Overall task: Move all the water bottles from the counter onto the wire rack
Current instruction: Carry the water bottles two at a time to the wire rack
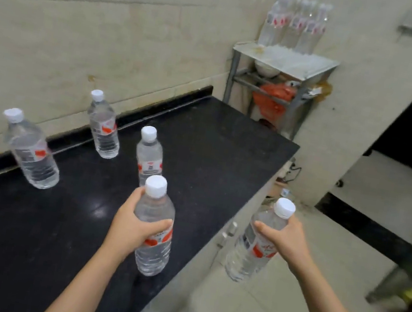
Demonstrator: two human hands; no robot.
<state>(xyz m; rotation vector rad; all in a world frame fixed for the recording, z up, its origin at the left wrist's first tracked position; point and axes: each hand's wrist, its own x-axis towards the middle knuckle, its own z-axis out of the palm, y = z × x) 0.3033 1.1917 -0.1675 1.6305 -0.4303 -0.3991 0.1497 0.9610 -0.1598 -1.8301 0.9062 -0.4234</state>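
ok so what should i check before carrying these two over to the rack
1. Grip, left hand on left bottle: ok, fingers round its middle.
2. Grip, right hand on right bottle: ok, held beyond the counter edge.
3. Both caps on: ok.
4. Space on rack top: ok, front looks free; stored bottles stand at the back.
5. Way there: cannot tell, floor partly hidden.
6. Counter emptied: not ok, three bottles stand there.
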